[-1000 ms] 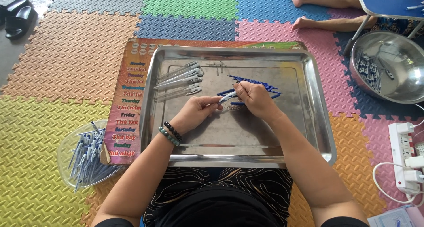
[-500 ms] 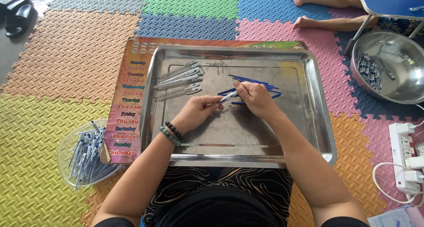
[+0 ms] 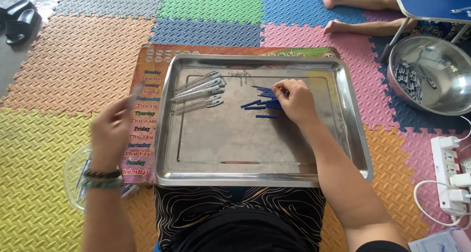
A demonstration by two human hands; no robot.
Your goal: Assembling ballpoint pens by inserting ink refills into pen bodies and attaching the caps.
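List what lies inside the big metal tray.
Inside the metal tray: clear pen barrels at the upper left, blue pen caps mid-tray, touched by the right hand, which hides some of them.

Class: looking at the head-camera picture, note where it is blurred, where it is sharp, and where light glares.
Head view: the left hand is smeared by motion blur, its fingers indistinct; the right hand on the blue pieces is sharp; the steel tray shows soft, even reflections; the steel bowl carries brighter glare.
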